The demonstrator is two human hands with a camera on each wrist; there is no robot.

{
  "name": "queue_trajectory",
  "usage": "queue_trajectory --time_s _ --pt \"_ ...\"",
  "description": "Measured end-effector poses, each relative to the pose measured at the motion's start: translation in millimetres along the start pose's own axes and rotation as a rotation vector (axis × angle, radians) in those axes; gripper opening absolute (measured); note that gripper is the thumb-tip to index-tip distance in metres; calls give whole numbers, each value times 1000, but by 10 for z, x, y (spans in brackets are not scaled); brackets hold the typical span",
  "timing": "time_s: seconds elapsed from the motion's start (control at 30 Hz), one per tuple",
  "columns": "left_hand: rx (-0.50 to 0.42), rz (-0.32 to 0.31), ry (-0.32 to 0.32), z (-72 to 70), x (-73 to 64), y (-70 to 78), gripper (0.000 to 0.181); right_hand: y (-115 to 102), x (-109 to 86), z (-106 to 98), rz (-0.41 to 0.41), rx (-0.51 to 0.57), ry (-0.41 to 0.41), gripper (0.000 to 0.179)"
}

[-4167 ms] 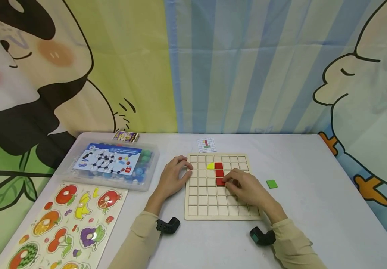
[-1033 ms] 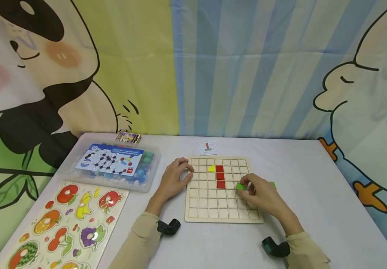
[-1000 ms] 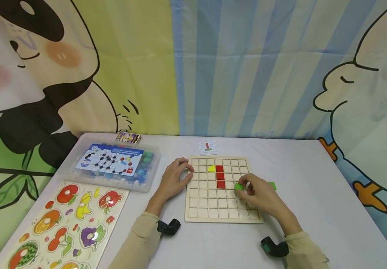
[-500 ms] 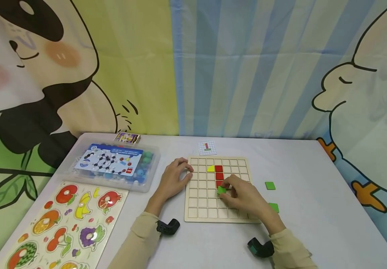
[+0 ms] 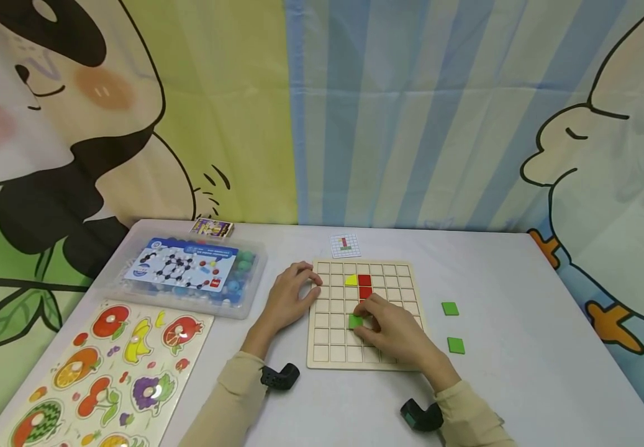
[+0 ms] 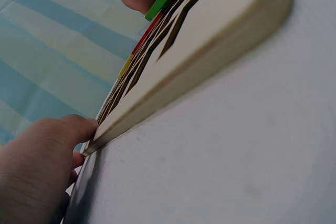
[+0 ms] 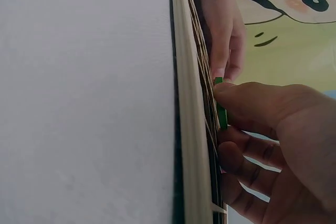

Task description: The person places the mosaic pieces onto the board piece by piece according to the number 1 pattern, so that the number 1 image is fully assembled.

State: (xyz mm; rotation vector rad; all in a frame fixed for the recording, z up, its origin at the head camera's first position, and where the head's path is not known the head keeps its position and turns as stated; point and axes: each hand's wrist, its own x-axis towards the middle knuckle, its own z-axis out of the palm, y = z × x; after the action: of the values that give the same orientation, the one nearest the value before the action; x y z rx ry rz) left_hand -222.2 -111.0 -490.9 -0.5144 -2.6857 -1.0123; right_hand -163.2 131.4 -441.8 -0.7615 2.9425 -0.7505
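Note:
A wooden grid board [image 5: 322,361] lies on the table. My left hand [image 5: 290,293] holds its left edge, thumb on the rim in the left wrist view. Between thumb and fingers my right hand [image 5: 397,326] pinches a green square tile [image 5: 355,321], close over a cell below the red column. The right wrist view shows that green tile [image 7: 223,118] tilted against the board's surface. Two red tiles [image 5: 364,286] show in the grid; the cell below them is hidden by the right hand. A yellow piece [image 5: 351,280] with a slanted side sits left of the top red tile.
Right of the board lie two loose green tiles [image 5: 450,308]. A small pattern card [image 5: 345,246] lies behind it. At left are a clear plastic case [image 5: 251,273] of coloured balls, a small printed box [image 5: 212,228] and a fruit puzzle board [image 5: 151,360].
My right hand has carried the green tile leftward across the board, from its right side to below the red column. The left hand keeps its place on the edge.

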Motion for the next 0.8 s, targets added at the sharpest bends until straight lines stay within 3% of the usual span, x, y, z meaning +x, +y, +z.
queue_trajectory --time_s 0.57,0.8 --pt "-1 -9 3 32 -28 -14 8 -3 -31 61 -19 -18 10 23" --pt "-3 -1 11 8 -10 5 7 -10 -8 71 -12 2 60 22"
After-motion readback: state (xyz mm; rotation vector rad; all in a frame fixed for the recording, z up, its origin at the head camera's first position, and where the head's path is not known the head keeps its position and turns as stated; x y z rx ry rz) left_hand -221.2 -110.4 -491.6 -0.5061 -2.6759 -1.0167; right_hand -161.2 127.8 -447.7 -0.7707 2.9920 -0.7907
